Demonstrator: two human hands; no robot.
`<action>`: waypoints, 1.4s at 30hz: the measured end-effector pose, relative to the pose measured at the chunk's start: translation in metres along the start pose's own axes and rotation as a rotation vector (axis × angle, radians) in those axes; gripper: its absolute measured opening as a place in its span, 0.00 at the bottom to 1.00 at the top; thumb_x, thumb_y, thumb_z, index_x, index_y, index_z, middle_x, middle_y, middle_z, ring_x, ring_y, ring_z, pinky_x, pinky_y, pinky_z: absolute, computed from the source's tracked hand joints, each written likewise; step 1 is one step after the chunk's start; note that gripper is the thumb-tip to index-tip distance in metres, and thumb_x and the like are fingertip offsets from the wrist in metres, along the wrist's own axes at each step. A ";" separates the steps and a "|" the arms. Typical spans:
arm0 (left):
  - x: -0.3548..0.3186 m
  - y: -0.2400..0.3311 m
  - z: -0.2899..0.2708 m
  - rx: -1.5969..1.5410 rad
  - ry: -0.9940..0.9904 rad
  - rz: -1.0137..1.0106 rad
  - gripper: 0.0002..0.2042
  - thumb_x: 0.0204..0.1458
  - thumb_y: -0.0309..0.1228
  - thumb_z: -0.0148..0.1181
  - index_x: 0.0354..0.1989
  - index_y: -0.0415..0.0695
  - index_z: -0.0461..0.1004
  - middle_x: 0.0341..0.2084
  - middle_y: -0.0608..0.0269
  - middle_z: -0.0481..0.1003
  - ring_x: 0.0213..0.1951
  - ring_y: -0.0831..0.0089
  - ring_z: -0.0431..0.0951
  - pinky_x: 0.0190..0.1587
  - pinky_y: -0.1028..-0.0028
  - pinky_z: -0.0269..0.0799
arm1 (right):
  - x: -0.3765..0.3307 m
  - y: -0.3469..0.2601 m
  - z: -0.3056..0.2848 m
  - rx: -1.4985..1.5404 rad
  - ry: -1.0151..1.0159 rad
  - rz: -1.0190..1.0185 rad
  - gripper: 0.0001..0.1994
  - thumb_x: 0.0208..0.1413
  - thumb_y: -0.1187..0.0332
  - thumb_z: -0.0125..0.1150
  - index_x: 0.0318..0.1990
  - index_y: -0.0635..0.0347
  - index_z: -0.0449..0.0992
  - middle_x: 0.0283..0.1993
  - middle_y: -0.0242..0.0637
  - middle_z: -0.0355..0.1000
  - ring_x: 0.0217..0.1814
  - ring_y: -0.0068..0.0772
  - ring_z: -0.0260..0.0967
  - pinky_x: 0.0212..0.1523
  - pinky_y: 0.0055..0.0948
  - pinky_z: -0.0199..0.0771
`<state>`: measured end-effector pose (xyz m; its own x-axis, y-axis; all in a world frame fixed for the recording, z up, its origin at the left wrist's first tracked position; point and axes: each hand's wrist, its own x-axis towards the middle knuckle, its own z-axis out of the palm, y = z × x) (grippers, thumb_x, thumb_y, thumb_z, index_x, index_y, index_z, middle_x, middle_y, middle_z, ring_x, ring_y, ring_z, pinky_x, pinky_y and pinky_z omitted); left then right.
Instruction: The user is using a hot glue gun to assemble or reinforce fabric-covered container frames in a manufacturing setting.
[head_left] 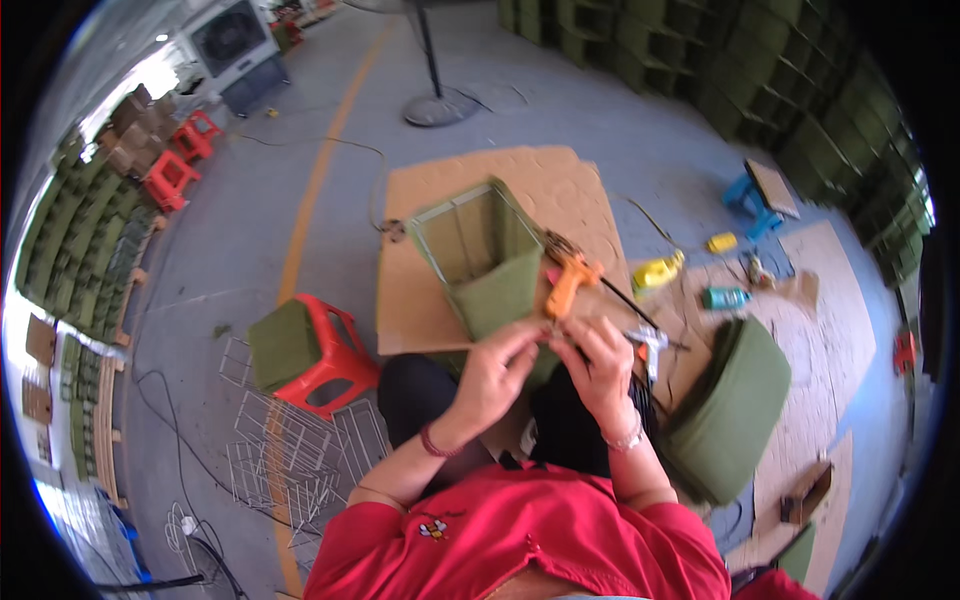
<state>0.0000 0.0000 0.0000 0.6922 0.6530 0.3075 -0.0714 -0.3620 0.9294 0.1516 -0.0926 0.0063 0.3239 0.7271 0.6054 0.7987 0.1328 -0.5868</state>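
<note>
My left hand (492, 376) and my right hand (600, 372) meet in front of me, fingertips pinched close together. Whatever they pinch is too small to make out. Just beyond them, an open box of green fabric over a metal wire frame (505, 290) lies tilted on the cardboard-topped table (410, 318). Beside that box rests an orange glue gun (571, 286), close to my right fingertips and not held. A white-and-grey gun-shaped tool (652, 340) lies to the right of my right hand.
At left, a red stool (345, 370) bears green fabric, with bare wire frames (285, 450) on the floor. A green fabric box (730, 420), a yellow bottle (658, 272) and a teal bottle (726, 298) are at right. Behind stand a fan base (440, 108) and stacked green boxes (700, 70).
</note>
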 end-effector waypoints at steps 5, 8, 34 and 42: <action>-0.002 -0.007 -0.010 0.225 0.010 0.088 0.08 0.55 0.20 0.55 0.42 0.31 0.75 0.39 0.45 0.77 0.42 0.50 0.79 0.45 0.68 0.73 | 0.012 -0.004 0.015 -0.126 -0.111 -0.342 0.14 0.43 0.77 0.67 0.41 0.62 0.76 0.38 0.38 0.73 0.34 0.40 0.73 0.34 0.35 0.75; -0.010 -0.007 -0.019 0.280 -0.079 0.045 0.08 0.54 0.21 0.55 0.41 0.30 0.75 0.39 0.43 0.77 0.43 0.48 0.79 0.45 0.65 0.74 | 0.003 -0.004 0.020 -0.161 -0.184 -0.363 0.13 0.44 0.76 0.64 0.39 0.64 0.74 0.36 0.38 0.71 0.34 0.39 0.72 0.35 0.34 0.74; 0.005 -0.031 0.002 0.207 -0.179 -0.080 0.06 0.55 0.22 0.58 0.36 0.31 0.77 0.29 0.56 0.79 0.33 0.73 0.79 0.38 0.75 0.72 | -0.025 0.034 0.023 -0.005 -0.098 -0.264 0.13 0.45 0.77 0.66 0.41 0.65 0.76 0.36 0.42 0.75 0.34 0.41 0.76 0.33 0.35 0.77; 0.004 -0.028 0.008 0.247 -0.299 -0.192 0.08 0.55 0.22 0.55 0.40 0.32 0.77 0.30 0.56 0.80 0.34 0.77 0.79 0.38 0.76 0.73 | -0.028 0.047 0.012 -0.092 -0.211 -0.389 0.14 0.49 0.73 0.59 0.43 0.71 0.71 0.33 0.42 0.71 0.34 0.38 0.75 0.34 0.32 0.77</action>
<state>0.0107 0.0071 -0.0265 0.8563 0.5158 0.0279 0.2274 -0.4249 0.8762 0.1740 -0.0992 -0.0446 -0.1124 0.7576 0.6430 0.8854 0.3700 -0.2812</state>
